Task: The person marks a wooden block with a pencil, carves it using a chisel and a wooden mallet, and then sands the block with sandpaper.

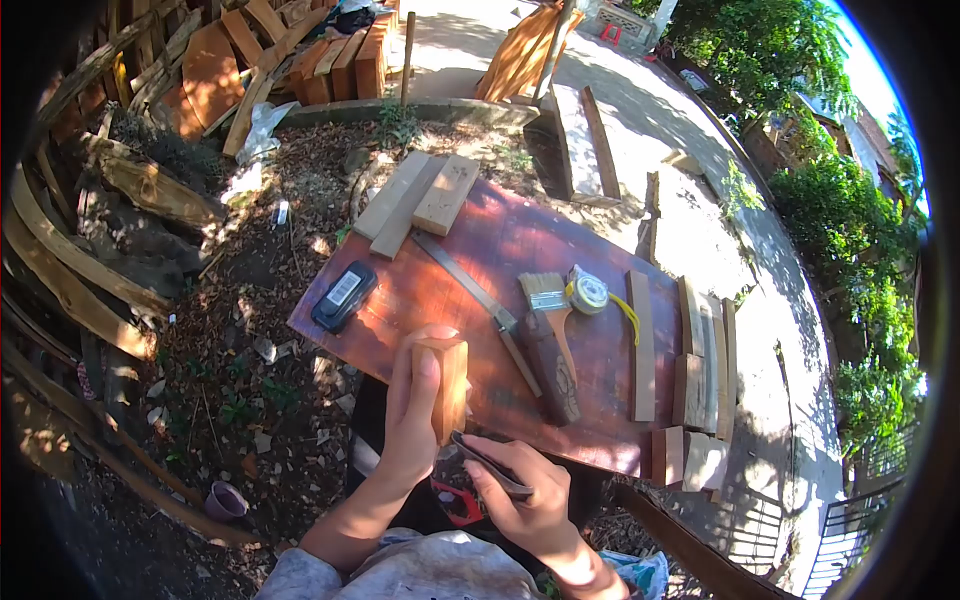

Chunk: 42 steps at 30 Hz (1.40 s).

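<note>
Left hand wraps around 1 orange-brown rectangular wooden block, thumb laid along its face and fingers curled behind, so that the piece stands nearly upright in front of the person, off the table. Gripped this way, its lower end faces the other hand, probably the reason for the hold. Right hand pinches a thin, dark, curved sheet between thumb and fingers, its tip at the block's lower end; whether the 2 touch is hard to tell. The sheet's bend likely comes from the squeeze.

Across the reddish-brown wooden table, from the left, a rounded black case with a white label lies near the corner, apparently out of the way. Next, 2 pale grey-brown boards lie side by side at the far edge. A long grey metal tool with a slim handle lies diagonally, handle towards the person, which would suit an easy reach. A flat wooden-handled brush lies alongside a dark brown grooved piece, with a round white tape measure just beside its bristles. Farther right, 1 narrow grey-brown strip lies apart from similar blocks lined along the right edge, seemingly grouped by kind.
</note>
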### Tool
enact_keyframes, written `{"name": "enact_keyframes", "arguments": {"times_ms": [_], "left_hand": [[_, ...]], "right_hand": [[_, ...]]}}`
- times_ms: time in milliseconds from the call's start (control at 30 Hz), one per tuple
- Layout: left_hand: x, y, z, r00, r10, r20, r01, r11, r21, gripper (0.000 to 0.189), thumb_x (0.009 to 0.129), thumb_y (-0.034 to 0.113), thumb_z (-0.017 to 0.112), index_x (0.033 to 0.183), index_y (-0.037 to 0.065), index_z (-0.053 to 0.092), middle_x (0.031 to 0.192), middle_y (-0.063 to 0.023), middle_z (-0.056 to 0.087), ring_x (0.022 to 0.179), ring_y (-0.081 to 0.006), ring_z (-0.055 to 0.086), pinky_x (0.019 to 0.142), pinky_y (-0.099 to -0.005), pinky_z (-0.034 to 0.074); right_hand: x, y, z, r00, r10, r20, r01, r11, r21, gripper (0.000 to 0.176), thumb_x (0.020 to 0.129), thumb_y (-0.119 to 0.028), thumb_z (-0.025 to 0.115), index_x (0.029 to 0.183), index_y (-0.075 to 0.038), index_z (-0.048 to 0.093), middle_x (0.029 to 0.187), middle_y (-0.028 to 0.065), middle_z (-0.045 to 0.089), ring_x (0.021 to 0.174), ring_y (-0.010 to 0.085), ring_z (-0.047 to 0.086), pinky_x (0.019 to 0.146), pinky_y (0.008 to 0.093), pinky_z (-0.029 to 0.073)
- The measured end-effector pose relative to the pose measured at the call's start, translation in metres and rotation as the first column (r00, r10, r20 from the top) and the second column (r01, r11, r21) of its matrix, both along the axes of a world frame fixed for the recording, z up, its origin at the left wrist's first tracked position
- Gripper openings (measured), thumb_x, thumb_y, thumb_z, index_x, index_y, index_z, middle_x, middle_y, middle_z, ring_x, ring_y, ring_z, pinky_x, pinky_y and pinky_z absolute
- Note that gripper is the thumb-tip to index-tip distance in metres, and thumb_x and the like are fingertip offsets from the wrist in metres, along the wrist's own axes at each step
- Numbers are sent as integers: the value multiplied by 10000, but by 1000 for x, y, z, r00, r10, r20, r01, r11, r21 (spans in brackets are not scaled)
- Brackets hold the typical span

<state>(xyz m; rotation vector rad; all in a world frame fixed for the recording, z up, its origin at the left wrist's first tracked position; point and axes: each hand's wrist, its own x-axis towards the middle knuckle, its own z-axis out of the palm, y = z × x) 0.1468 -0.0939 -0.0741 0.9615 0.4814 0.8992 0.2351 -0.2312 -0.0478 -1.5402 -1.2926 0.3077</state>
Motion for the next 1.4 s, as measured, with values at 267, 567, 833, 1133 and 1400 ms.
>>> {"name": "enact_keyframes", "arguments": {"times_ms": [267,567,833,1133,1400], "left_hand": [[-10,-7,-4,994,70,-89,-57,989,138,434,1166,425,467,1400,64,525,1168,-59,576,938,-114,596,810,-276,528],[-13,-13,-2,987,82,-138,-45,967,250,396,1179,401,411,1403,86,498,1129,-49,568,874,-114,601,755,-267,528],[-20,-21,-10,990,102,-102,-61,936,346,436,1156,416,488,1370,40,544,1157,-66,583,880,-100,599,725,-247,532],[-47,-42,2,975,188,-122,-103,860,500,411,1153,374,497,1363,26,551,1151,-80,604,894,-110,606,751,-257,515],[-88,-81,22,984,144,-106,-69,850,523,371,1133,323,528,1369,37,551,1124,-83,620,859,-106,604,738,-251,504]], "right_hand": [[15,-6,23,946,137,-294,-190,968,-161,439,953,-76,802,1364,34,696,1190,176,781,1060,174,758,901,303,608],[8,-10,4,981,76,-178,-90,993,-77,432,920,-212,871,1274,-3,738,1138,152,793,977,226,798,821,310,615],[2,-25,-4,995,-32,-90,29,999,-31,307,882,-225,897,1134,-66,824,977,101,810,859,199,806,763,309,628],[-31,-50,-4,978,-55,-201,32,993,-115,335,897,-272,889,1186,-113,829,1034,87,835,877,163,813,763,275,614],[-64,-85,-2,955,-6,-296,-28,994,-110,390,930,-331,865,1236,-98,801,1045,69,837,910,127,795,818,280,602]]}}
